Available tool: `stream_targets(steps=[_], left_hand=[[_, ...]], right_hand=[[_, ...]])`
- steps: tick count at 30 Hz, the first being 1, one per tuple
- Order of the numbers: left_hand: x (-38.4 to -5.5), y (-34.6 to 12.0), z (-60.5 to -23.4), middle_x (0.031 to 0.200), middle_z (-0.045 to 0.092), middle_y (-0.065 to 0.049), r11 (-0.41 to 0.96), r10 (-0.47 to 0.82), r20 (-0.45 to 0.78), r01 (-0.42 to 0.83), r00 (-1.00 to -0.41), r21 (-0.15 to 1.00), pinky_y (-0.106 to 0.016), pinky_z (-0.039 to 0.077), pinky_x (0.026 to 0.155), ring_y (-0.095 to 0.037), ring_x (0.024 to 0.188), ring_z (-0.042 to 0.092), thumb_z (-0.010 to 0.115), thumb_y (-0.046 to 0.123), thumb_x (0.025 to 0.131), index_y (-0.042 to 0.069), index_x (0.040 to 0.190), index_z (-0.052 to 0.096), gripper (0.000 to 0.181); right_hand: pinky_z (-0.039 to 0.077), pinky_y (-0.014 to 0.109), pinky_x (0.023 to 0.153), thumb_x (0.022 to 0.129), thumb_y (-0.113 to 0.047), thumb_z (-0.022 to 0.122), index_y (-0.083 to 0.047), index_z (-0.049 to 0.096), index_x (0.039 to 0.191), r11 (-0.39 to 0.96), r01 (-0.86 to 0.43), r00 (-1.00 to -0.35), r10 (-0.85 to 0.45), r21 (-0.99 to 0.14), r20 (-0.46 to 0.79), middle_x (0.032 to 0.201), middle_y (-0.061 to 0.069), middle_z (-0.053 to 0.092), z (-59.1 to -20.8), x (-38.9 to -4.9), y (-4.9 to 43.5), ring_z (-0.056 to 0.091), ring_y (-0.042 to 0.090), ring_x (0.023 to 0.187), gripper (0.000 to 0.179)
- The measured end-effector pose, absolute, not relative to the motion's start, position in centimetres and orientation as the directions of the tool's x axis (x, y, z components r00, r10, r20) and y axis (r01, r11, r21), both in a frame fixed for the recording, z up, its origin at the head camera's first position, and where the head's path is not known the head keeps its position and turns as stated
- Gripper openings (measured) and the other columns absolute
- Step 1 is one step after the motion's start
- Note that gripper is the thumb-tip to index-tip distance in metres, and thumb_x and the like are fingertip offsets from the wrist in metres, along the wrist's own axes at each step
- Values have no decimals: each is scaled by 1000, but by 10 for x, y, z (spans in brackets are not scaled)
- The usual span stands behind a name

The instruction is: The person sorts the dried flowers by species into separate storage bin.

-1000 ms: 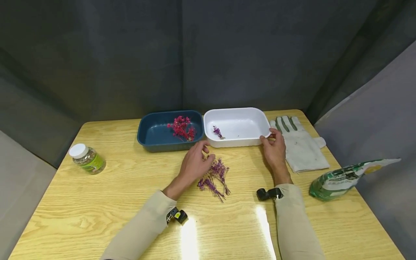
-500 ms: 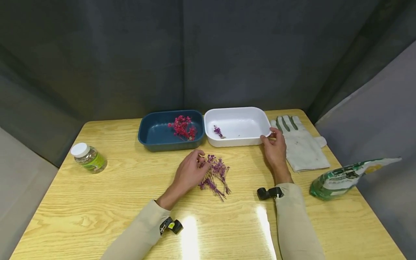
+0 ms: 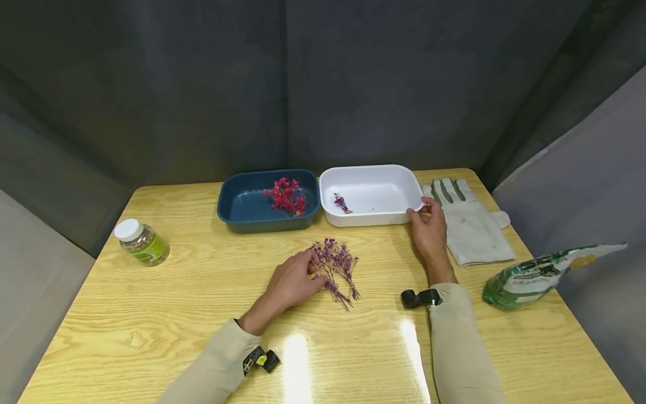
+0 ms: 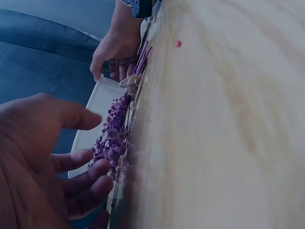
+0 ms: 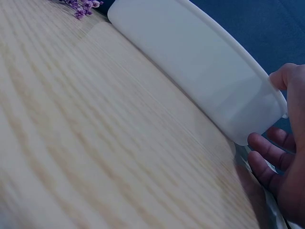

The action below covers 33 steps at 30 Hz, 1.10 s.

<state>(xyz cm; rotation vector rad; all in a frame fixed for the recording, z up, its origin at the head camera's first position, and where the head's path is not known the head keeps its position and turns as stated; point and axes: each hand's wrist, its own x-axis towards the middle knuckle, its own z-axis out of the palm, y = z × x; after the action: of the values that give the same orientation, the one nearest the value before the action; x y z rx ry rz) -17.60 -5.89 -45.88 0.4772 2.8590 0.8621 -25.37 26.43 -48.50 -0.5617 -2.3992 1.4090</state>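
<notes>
My left hand point(image 3: 291, 281) lies at the left side of several dried purple flower sprigs point(image 3: 343, 262) on the table. In the left wrist view its thumb and relaxed fingers stand apart around the blossoms point(image 4: 112, 143), not closed on them; whether the fingertips touch them I cannot tell. The stems point toward me, tied near their ends. My right hand point(image 3: 430, 234) grips the near right corner of a white rectangular tub point(image 3: 370, 219), thumb at the rim and fingers around the corner. Inside that tub lies one small purple sprig point(image 3: 341, 203).
Left of the white tub stands a dark blue tub point(image 3: 264, 225) holding red dried flowers point(image 3: 285, 196). A jar point(image 3: 142, 242) with a white lid is at the left. Work gloves point(image 3: 474, 233) and a green and white pouch point(image 3: 527, 280) are at the right.
My left hand has drawn back from beside the tubs toward me and come down next to the purple sprigs. The right hand has kept its hold on the white tub.
</notes>
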Motion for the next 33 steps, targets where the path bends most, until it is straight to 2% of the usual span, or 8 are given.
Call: stream_targets(steps=[4,7,11,15,19,24,30,33], left_hand=[[-175,-61,-461,95,63,7,799,370,-28,303,-929,519,-36,46,76,-12,84,59,70,36,79,23,105,58,31],[-174,-62,-461,96,63,9,804,392,-26,330,-919,494,-39,45,79,-13,89,59,70,27,76,23,107,59,33],[-176,-64,-462,93,61,10,812,395,-21,338,-918,476,-40,42,77,-14,90,57,65,15,76,23,110,59,36],[-179,-65,-462,92,61,9,827,354,2,315,-935,467,-39,40,76,-14,89,56,62,12,79,24,112,60,35],[-178,-65,-460,94,60,4,836,312,46,297,-949,461,-39,40,76,-15,88,54,63,18,81,22,113,61,32],[-170,-58,-457,85,58,5,840,305,56,297,-951,454,-35,38,71,-13,79,52,64,32,84,20,112,62,30],[-163,-47,-460,82,63,4,880,302,25,289,-953,376,-36,37,70,-16,77,58,67,47,79,23,110,61,40],[-163,-46,-461,86,66,1,896,294,41,291,-955,335,-38,38,70,-21,80,61,71,46,76,21,110,61,44]], right_hand=[[44,32,89,96,-36,53,-19,37,144,445,176,-874,480,-878,68,129,14,47,-486,-254,266,55,26,108,54],[43,30,88,96,-36,53,-19,37,144,443,179,-874,481,-879,65,128,14,47,-486,-254,266,55,25,108,54],[43,29,87,96,-37,52,-19,36,144,437,187,-876,480,-880,52,129,14,46,-486,-254,266,54,25,109,54],[43,28,86,96,-37,52,-20,36,145,439,190,-877,478,-878,49,129,14,46,-485,-254,266,54,26,108,54],[42,27,85,96,-38,52,-20,36,145,439,191,-879,475,-878,46,129,14,47,-484,-255,265,54,25,108,55],[42,26,84,96,-38,52,-20,36,145,438,189,-879,474,-879,47,128,13,47,-485,-255,265,54,24,107,54],[42,26,84,96,-38,52,-20,37,144,441,176,-880,471,-880,60,127,13,47,-485,-254,265,54,23,105,54],[42,25,83,95,-37,53,-19,38,143,441,163,-881,468,-883,71,126,13,48,-485,-254,266,54,23,103,53]])
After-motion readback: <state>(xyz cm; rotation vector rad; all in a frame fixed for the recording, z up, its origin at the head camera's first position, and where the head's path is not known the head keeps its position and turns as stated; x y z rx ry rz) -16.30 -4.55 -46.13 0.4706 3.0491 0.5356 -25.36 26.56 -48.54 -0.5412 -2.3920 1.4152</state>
